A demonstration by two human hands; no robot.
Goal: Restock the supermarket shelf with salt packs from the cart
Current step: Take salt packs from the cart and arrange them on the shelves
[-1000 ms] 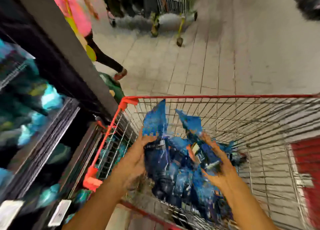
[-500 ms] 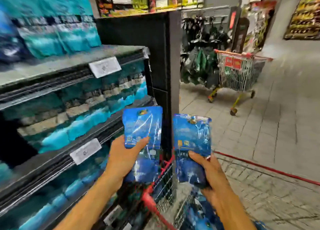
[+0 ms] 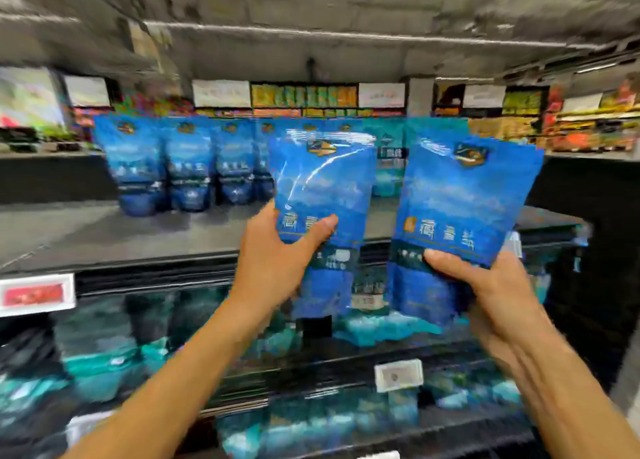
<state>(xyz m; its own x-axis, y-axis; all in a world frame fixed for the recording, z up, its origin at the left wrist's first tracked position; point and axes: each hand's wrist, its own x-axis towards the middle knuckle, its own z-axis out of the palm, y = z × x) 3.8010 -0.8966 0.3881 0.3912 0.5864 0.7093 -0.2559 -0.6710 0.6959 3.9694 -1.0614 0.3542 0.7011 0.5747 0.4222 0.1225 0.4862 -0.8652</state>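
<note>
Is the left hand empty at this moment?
No, the left hand grips a blue salt pack by its lower part, held up before the shelf.

Two bare forearms rise from the bottom edge of the head view, each ending in a bare hand — the left hand point(image 3: 273, 250) and the right hand point(image 3: 485, 285). No sleeve reaches into the picture on either arm; both are uncovered from the lower edge up to the wrist. The fingers point(image 3: 446, 261) of the right hand show short nails (the blur hides finer detail). Both arms are slim, widening toward the bottom edge — the right forearm is smeared by motion along its outer side.
</note>
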